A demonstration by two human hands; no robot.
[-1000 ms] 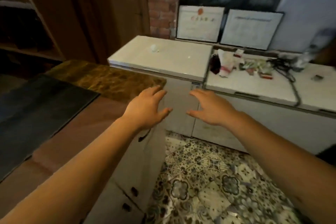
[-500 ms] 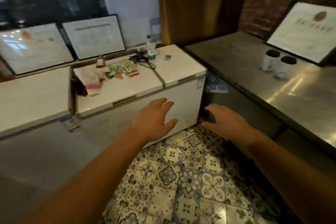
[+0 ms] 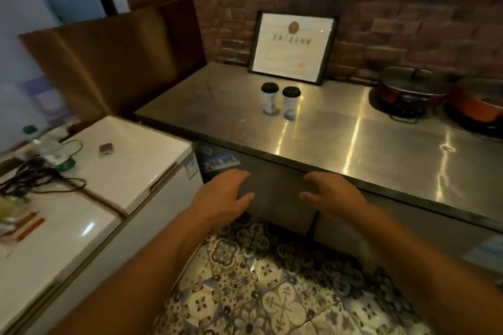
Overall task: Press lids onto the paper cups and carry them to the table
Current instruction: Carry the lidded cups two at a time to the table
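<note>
Both hands are hanging out in front of the steel desk [image 3: 353, 139], left hand [image 3: 221, 198] and right hand [image 3: 333, 194] spread open, palms down, gripping nothing. The two cups [image 3: 280, 102] are sitting just beside each other on the desk, black lids already on, well apart from the hands, right in front of a framed certificate [image 3: 292, 46] that's leaning on the brick wall.

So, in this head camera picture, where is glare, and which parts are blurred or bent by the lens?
Head view: dim, warm light; bright streaks of glare lie on the steel counter to the right of the two lidded cups, and a small one on the white freezer lid. The left edge with the cables is smeared. The wide lens bends the counter's front edge. Both hands look fairly sharp.
</note>
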